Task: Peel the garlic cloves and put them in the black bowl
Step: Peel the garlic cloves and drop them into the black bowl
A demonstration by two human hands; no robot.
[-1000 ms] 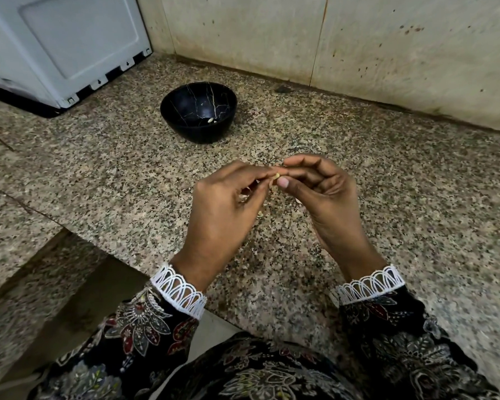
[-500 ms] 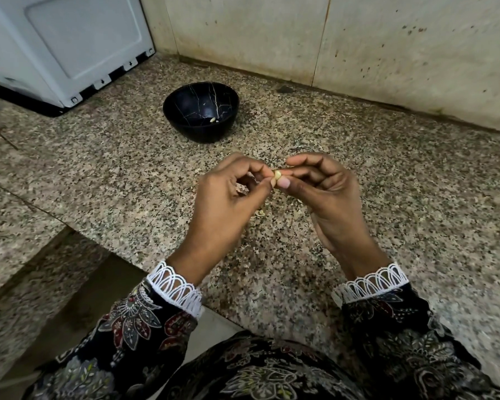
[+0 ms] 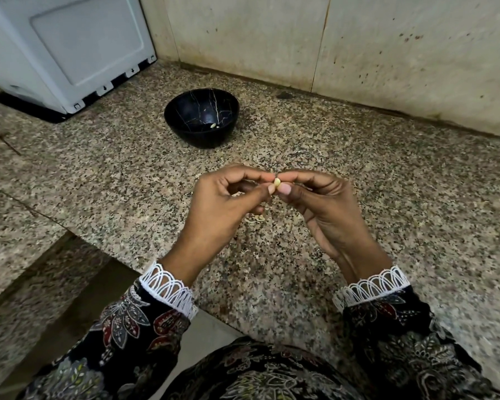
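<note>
In the head view, the person held one small garlic clove up above the speckled bench. Both hands met at it. The left hand pinched it from the 9 o'clock side with thumb and first finger. The right hand pinched it from the 3 o'clock side the same way. So each grip was pressed together on the clove, not spread.

The clove looked pale and tiny. It would likely be very light and hard, but smooth and slippery once its skin was off. Its skin would be thin and papery and tear easily. The best place to hold it seemed to be its two sides, so an end stayed free for peeling.

Its long way seemed to run from 12 to 6 o'clock, nearly up and down. Which end was the tip was too small to tell.

The black bowl sat on the bench at 11 o'clock from the hands, well apart. A few pale bits lay inside it. Some dry skins lay on the bench under the hands.
</note>
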